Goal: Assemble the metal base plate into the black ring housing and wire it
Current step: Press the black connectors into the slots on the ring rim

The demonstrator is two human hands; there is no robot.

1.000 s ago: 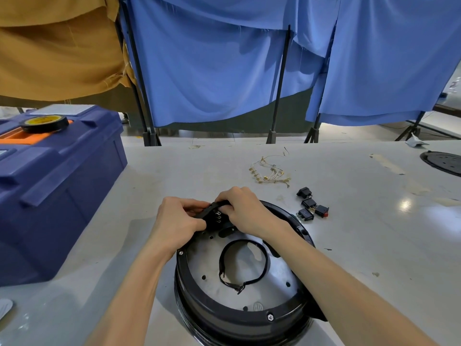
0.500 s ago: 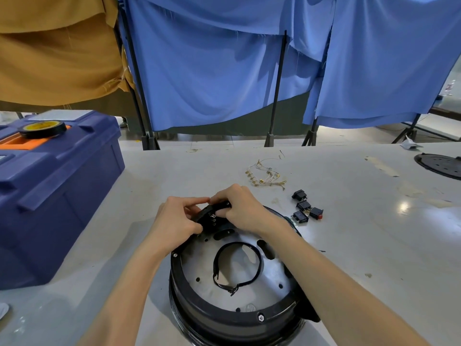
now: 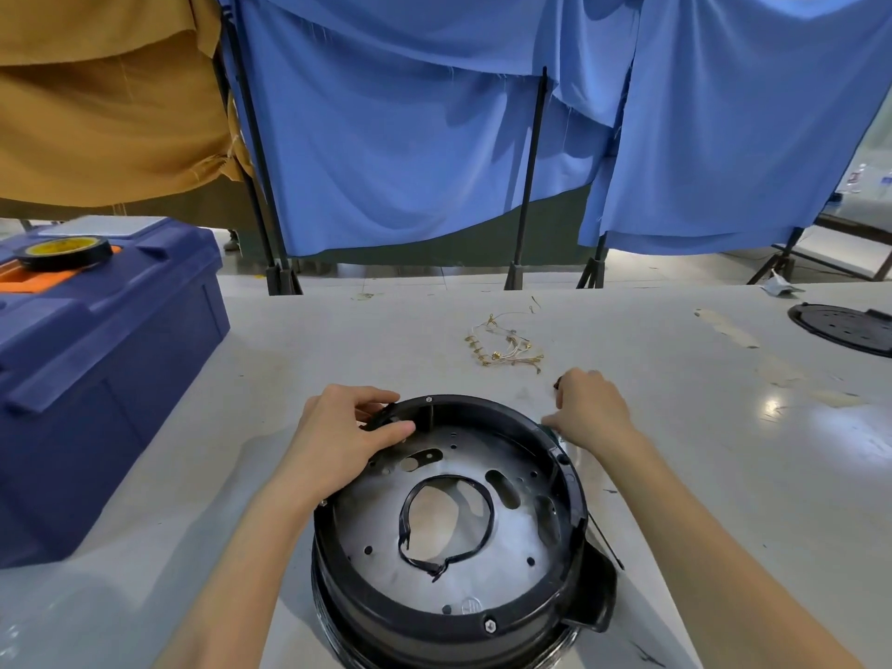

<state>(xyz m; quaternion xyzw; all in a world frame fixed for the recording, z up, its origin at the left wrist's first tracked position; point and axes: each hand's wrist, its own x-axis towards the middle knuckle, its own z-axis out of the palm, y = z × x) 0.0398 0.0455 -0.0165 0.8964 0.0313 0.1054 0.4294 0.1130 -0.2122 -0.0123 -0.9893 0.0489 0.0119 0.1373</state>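
At lower centre the round black plastic ring housing [image 3: 574,490] sits on the pale table [image 3: 724,417], the shiny perforated metal base plate [image 3: 511,538] seated inside. Both look stiff and weighty, best held by the rim. The left hand [image 3: 338,441] pinches the far-left rim. Beyond, the right hand [image 3: 591,408] curls onto the table; its hold is unclear.

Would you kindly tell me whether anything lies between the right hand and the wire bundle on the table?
Nothing visible does. The right hand is beside the black ring housing, and the wire bundle lies beyond its fingers, only tabletop between.
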